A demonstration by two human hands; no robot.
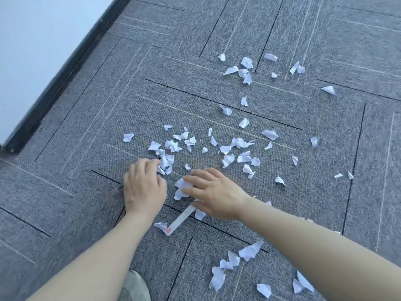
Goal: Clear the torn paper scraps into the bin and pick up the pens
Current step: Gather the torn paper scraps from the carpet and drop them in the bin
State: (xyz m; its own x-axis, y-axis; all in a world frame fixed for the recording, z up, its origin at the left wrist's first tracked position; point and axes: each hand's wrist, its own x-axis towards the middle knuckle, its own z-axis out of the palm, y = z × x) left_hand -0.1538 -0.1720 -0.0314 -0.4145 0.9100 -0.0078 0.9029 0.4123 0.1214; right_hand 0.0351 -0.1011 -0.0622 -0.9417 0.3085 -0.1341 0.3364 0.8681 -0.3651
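Note:
Several torn white paper scraps [245, 158] lie scattered over the grey carpet. My left hand [144, 185] is low on the carpet, its fingers curled onto a small clump of scraps [166, 162] at its fingertips. My right hand [214, 192] lies flat with straight fingers on another clump of scraps [180, 189]. A white pen with a red end [180, 220] lies on the carpet; its upper end is hidden under my right hand. No bin is in view.
More scraps lie at the far right [246, 70] and near the bottom edge [234, 260]. A white wall with a dark skirting board [58, 81] runs along the left. A shoe tip [134, 285] shows at the bottom.

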